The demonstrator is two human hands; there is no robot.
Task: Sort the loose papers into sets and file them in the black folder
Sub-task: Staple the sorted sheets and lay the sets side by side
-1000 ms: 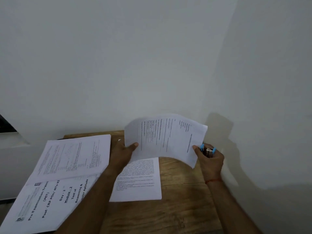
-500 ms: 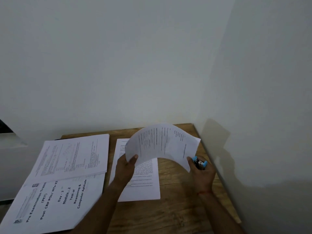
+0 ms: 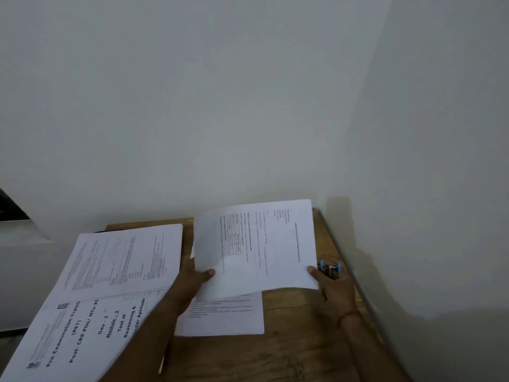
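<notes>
I hold a printed white sheet (image 3: 264,244) above the wooden table (image 3: 297,326), one hand on each lower corner. My left hand (image 3: 194,277) pinches its lower left edge. My right hand (image 3: 334,285) pinches its lower right corner and also grips a small blue and metal stapler (image 3: 330,268). Under the sheet lies another printed page (image 3: 225,318) flat on the table. To the left sits a stack of papers (image 3: 121,257), and a cover page with large print (image 3: 82,334) lies nearer to me. A thin dark edge (image 3: 102,231) peeks out behind the stack; I cannot tell whether it is the black folder.
White walls close the table in at the back and the right. The table's right edge (image 3: 344,257) runs along the right wall. A dark opening (image 3: 11,205) with a white ledge shows at the far left.
The held sheet was arched upward; now it is flatter and shows a page with a small table. Both hands have stayed on its lower corners, and the view has shifted slightly.
</notes>
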